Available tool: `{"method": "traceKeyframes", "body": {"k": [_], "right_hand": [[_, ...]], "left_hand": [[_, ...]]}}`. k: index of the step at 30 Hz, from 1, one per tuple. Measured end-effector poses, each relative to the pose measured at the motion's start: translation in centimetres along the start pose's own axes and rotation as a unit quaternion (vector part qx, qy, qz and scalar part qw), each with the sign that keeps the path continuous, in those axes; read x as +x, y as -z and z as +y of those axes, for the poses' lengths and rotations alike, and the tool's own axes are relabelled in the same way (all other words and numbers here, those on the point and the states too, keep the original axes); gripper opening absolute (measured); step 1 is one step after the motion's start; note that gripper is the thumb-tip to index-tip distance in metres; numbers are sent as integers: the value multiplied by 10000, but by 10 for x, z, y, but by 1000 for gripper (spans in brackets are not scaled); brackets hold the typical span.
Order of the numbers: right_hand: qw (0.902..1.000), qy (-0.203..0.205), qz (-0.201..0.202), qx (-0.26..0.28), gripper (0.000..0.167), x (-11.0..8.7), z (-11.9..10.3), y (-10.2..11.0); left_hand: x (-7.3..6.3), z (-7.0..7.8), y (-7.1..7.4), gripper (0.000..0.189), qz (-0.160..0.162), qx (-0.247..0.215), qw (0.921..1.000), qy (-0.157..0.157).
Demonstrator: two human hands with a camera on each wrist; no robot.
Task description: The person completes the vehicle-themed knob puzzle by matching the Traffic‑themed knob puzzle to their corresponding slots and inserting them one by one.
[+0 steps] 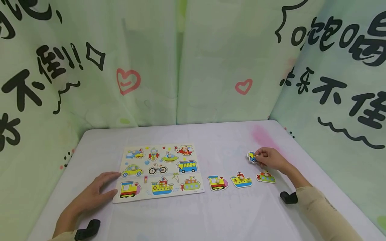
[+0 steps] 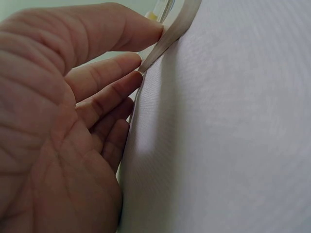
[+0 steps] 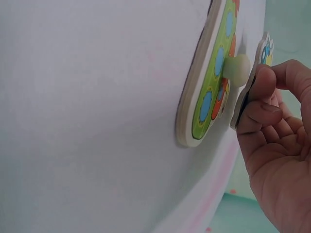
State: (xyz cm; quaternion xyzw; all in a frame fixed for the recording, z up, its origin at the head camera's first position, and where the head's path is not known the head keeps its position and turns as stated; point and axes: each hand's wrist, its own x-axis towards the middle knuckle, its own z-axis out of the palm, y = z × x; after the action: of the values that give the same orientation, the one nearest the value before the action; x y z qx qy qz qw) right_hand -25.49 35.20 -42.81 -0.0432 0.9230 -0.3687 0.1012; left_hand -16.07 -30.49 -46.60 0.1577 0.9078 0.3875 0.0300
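A puzzle board [image 1: 147, 198] printed with colourful vehicles lies on the table. My left hand [image 1: 95, 190] touches its left edge with thumb and fingertips, fingers fairly straight; the left wrist view shows the hand [image 2: 73, 107] against the board's edge [image 2: 177, 29]. To the right of the board, my right hand [image 1: 272, 159] pinches a blue and yellow vehicle puzzle piece [image 1: 251, 156] between thumb and fingers, partly covering it. Just below that hand lies a green submarine piece [image 1: 266, 177], whose round knob [image 3: 238, 70] stands out in the right wrist view.
A train piece [image 1: 217, 183] and a ship piece [image 1: 241, 180] lie in a row between the board and the submarine piece. A white cloth [image 1: 169, 221] covers the table. Printed curtains [image 1: 211, 67] hang behind and at both sides.
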Motion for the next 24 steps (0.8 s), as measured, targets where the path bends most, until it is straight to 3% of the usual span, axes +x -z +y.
{"method": "traceKeyframes", "body": {"k": [8, 16, 24], "right_hand": [[9996, 82, 234, 147, 28, 2, -11, -4], [9970, 185, 286, 689, 29, 2, -30, -13], [9942, 240, 346, 985, 29, 2, -39, -25]], "left_hand": [[-2, -3, -2, 57, 23, 19, 10000, 48], [-2, -6, -4, 57, 50, 93, 9999, -49], [0, -2, -2, 57, -16, 61, 10000, 55]]}}
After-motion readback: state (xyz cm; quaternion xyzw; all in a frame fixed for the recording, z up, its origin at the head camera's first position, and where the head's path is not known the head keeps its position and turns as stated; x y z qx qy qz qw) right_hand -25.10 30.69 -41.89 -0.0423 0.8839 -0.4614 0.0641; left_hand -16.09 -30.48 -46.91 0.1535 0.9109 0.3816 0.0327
